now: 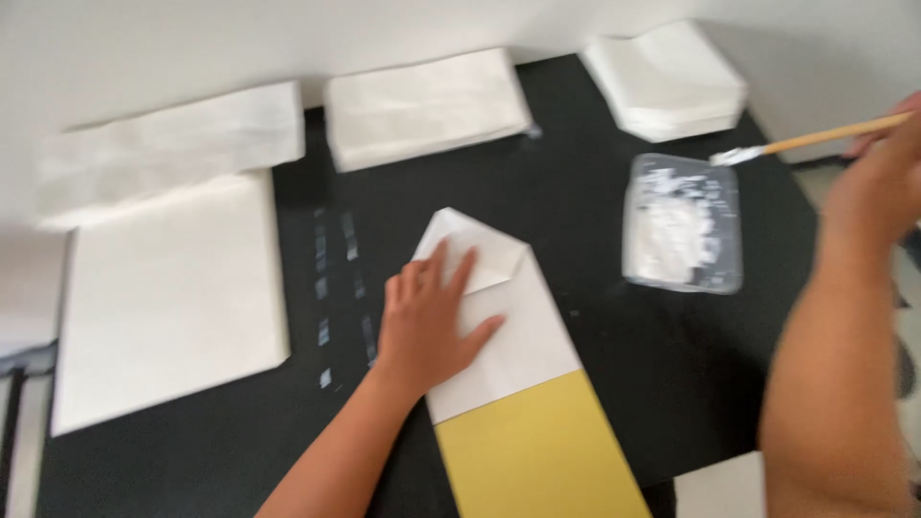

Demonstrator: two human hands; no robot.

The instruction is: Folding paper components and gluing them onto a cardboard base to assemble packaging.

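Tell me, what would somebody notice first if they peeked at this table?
Probably the left hand pressing flat on a folded white and yellow paper in the middle of the black mat. On the right, the right hand holds a brush above a clear tray of white paste. White paper stacks line the far edge.

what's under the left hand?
The left hand presses flat on a folded white paper with a pointed top fold, which overlaps a yellow sheet on the black mat. The paper beneath the palm is covered.
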